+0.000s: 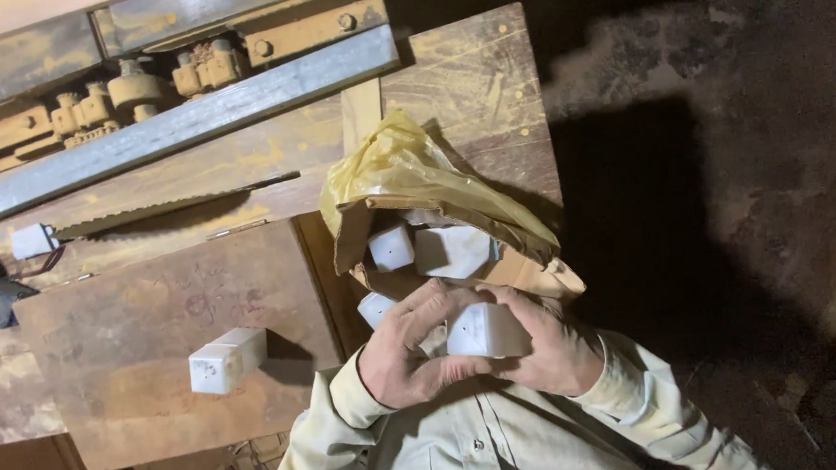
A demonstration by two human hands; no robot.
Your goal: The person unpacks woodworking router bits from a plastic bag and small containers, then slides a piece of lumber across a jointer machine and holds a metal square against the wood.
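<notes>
Now both hands meet low in the centre of the frame, the left hand [406,350] and right hand [547,350] clasped together around one white block [483,332], close to the chest. Its pale end face looks up towards the camera, so the long axis seems to run away into the palms, though fingers hide its length. Best, I'd judge, to keep the grip even on both sides. Just above, a torn cardboard box [523,270] with a yellow plastic liner [406,170] holds more white blocks. Another long white block [226,359] lies on the wooden tabletop [132,351] at lower left.
</notes>
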